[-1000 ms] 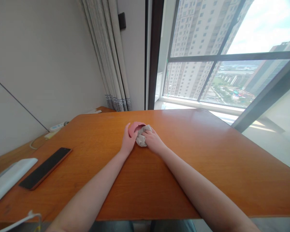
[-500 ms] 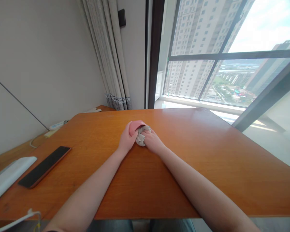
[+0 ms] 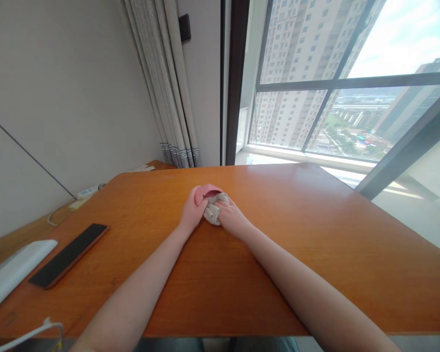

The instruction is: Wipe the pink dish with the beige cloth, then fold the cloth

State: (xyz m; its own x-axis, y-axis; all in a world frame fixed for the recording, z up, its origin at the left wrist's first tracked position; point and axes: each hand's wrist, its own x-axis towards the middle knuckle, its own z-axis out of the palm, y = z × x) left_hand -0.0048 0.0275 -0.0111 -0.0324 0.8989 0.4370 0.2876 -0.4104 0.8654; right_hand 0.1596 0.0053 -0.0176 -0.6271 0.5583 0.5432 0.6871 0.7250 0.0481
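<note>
left hand (image 3: 191, 211) curled round bowl (image 3: 206, 189), right hand (image 3: 233, 217) closed on cloth (image 3: 212, 214)
likely: bowl light, stiff, side grip; cloth soft

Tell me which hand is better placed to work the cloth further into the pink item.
Probably the right hand: its fingers are on the grey cloth, by the opening of the pink item. The left hand is occupied holding the pink item.
</note>
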